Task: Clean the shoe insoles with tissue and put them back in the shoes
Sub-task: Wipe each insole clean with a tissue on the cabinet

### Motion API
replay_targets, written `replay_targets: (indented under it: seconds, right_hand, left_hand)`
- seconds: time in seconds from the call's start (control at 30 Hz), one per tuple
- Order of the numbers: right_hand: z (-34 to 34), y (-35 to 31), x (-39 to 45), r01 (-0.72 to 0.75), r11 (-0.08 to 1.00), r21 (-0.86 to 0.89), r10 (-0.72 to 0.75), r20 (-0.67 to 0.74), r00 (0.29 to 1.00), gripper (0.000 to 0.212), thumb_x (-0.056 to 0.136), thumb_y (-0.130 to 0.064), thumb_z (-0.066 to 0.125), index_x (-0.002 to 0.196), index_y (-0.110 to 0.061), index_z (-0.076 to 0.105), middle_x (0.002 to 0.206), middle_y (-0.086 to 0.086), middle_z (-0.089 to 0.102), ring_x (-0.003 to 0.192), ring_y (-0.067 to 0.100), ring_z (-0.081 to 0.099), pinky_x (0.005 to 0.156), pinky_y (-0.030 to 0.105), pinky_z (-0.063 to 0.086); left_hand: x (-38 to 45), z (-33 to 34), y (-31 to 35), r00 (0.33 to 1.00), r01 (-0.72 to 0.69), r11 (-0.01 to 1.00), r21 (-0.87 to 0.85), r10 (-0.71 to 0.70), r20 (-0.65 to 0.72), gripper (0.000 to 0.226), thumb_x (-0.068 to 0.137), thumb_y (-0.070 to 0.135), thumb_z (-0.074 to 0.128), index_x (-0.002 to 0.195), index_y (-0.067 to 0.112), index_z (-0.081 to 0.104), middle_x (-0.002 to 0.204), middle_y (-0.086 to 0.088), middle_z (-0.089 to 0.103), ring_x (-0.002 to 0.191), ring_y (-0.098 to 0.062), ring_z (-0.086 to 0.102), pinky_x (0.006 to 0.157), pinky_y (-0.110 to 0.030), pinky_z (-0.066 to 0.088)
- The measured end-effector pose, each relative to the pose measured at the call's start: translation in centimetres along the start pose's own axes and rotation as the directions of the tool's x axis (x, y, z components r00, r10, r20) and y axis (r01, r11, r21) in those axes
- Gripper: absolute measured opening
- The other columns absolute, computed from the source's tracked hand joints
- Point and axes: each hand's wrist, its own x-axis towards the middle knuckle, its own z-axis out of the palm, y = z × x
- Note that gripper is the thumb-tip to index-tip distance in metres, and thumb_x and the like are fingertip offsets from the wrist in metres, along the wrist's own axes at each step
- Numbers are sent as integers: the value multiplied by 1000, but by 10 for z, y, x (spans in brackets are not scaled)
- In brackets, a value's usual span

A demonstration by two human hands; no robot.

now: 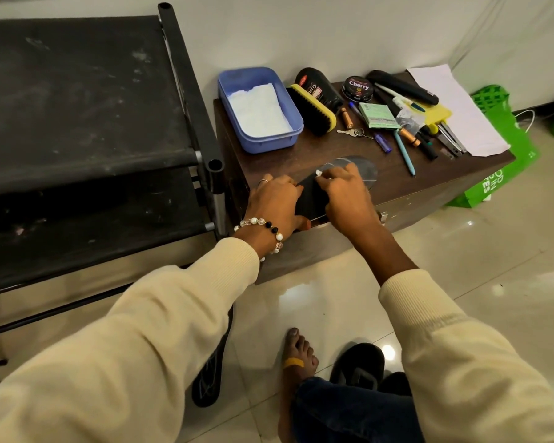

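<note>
A dark insole [311, 199] lies on the brown low table [301, 155] near its front edge. Its far end [365, 169] shows grey beyond my fingers. My left hand [274, 207] holds the insole's near left side, thumb at the table's edge. My right hand [346, 195] pinches a small wad of white tissue [320, 172] and presses it onto the insole. A black shoe [360, 366] stands on the floor by my bare foot. Another dark insole [208, 375] lies on the floor, partly hidden under my left sleeve.
A blue tub [293, 123] with white tissue stands at the table's back left. A yellow-backed brush [312, 108], polish bottle, polish tin [358, 87], pens, keys, batteries and paper [454, 107] crowd the back. A black shoe rack [87, 123] stands left; a green bag [506, 145] right.
</note>
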Motion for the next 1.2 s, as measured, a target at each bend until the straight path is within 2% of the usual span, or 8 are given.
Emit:
replay_targets:
  seconds: [0.2, 0.4, 0.57, 0.77, 0.83, 0.93, 1.1, 1.2]
  right_hand:
    - [-3, 19, -4, -172, 985, -7, 172, -15, 985, 47, 93, -8, 54, 140, -8, 45, 142, 12, 42, 127, 30, 33, 97, 36, 40]
    - [0, 0, 9, 16, 1000, 21, -16, 1, 1000, 58, 89, -4, 54, 145, -9, 39, 144, 11, 41, 125, 31, 34, 98, 36, 37]
    - [-4, 18, 5, -156, 988, 15, 156, -19, 988, 53, 92, -5, 53, 143, -8, 41, 147, 11, 39, 128, 33, 33, 98, 38, 40]
    - [0, -1, 11, 80, 997, -3, -80, -18, 997, 55, 90, -5, 52, 144, -9, 40, 144, 11, 43, 123, 32, 35, 98, 36, 35]
    - [-1, 5, 12, 41, 999, 0, -41, -29, 999, 57, 91, -4, 50, 146, -10, 36, 146, 11, 41, 125, 32, 34, 98, 38, 37]
    - [-2, 19, 10, -101, 995, -1, 101, -22, 995, 57, 93, -5, 51, 147, -11, 34, 148, 10, 39, 127, 32, 32, 97, 38, 39]
    - [0, 17, 12, -30, 999, -41, 27, -72, 997, 53, 92, -6, 50, 144, -8, 40, 143, 10, 46, 120, 32, 36, 91, 36, 39]
    - [-6, 21, 12, -144, 986, 80, 154, -130, 979, 50, 90, 0, 50, 139, -8, 47, 143, 9, 45, 122, 34, 33, 93, 37, 38]
  left_hand:
    - [1, 1, 0, 1000, -11, 1000, 11, 11, -9, 67, 84, 51, 64, 139, 16, 47, 140, -3, 46, 122, -27, 40, 102, -32, 32]
    - [2, 2, 0, 1000, -6, 1000, 9, 6, -1, 67, 84, 50, 65, 139, 16, 48, 140, -3, 46, 121, -28, 39, 100, -32, 34]
    - [1, 2, -1, 1000, -25, 999, 19, 25, -6, 67, 85, 51, 63, 139, 15, 47, 140, -3, 46, 121, -27, 41, 102, -31, 32]
    - [3, 2, -2, 1000, -13, 1000, 3, 13, -5, 65, 82, 50, 66, 136, 15, 51, 138, -3, 47, 119, -28, 40, 98, -32, 35]
    - [3, 3, -2, 1000, -14, 1000, 2, 14, -6, 66, 83, 50, 65, 137, 16, 50, 138, -3, 46, 120, -28, 40, 99, -32, 34]
    - [2, 3, -1, 1000, -23, 1000, 14, 24, -12, 67, 85, 50, 63, 139, 16, 47, 140, -3, 45, 122, -27, 40, 102, -32, 32]
    - [2, 4, -3, 1000, -24, 1000, -3, 24, -10, 67, 84, 51, 64, 138, 15, 48, 138, -2, 47, 120, -27, 40, 99, -31, 34]
    - [3, 4, -3, 999, -27, 1000, 3, 27, -18, 66, 84, 51, 63, 137, 16, 49, 137, -2, 48, 119, -27, 40, 99, -31, 34]
